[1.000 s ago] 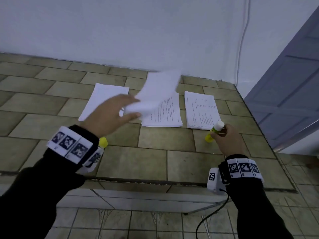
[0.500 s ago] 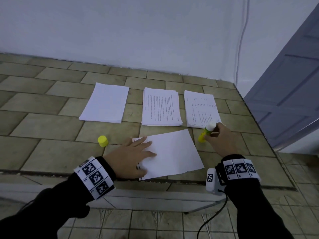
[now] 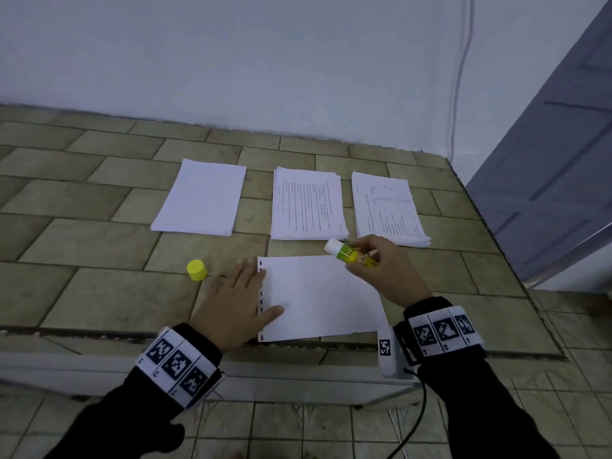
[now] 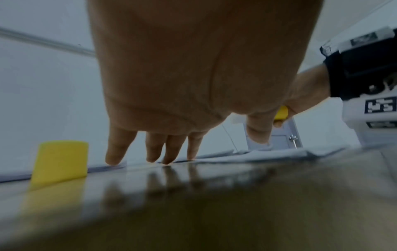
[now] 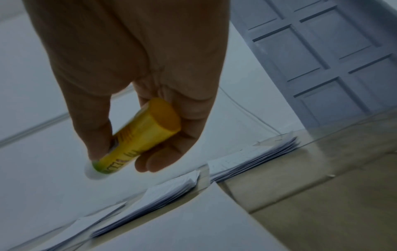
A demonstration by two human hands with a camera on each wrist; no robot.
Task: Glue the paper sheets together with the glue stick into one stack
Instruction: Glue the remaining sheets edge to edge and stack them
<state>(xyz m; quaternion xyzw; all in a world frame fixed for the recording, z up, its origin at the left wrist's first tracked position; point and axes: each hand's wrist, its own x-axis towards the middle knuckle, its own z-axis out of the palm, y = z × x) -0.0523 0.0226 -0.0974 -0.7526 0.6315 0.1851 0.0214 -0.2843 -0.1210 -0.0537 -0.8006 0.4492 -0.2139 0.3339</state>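
Observation:
A single white sheet [image 3: 318,298] lies on the tiled ledge near its front edge, squared up, with dark marks down its left side. My left hand [image 3: 238,298] lies flat with straight fingers [image 4: 167,152] on the sheet's left edge, holding it down. Above the sheet's far right corner my right hand [image 3: 381,270] grips the uncapped yellow glue stick [image 3: 351,255], white tip pointing left; in the right wrist view the glue stick [image 5: 137,141] is held off the paper. Three paper stacks lie behind: blank [image 3: 202,198], printed [image 3: 308,205], printed [image 3: 385,210].
The yellow glue cap [image 3: 196,270] stands on the ledge left of my left hand, also close by in the left wrist view as the cap [image 4: 60,163]. A white wall runs behind the stacks. A grey door [image 3: 556,180] stands at the right. The ledge's front edge [image 3: 132,336] drops off below the sheet.
My left hand brought a sheet down from the stacks onto the front of the ledge, then squared it. My right hand lifted the glue stick and moved it left over the sheet's corner.

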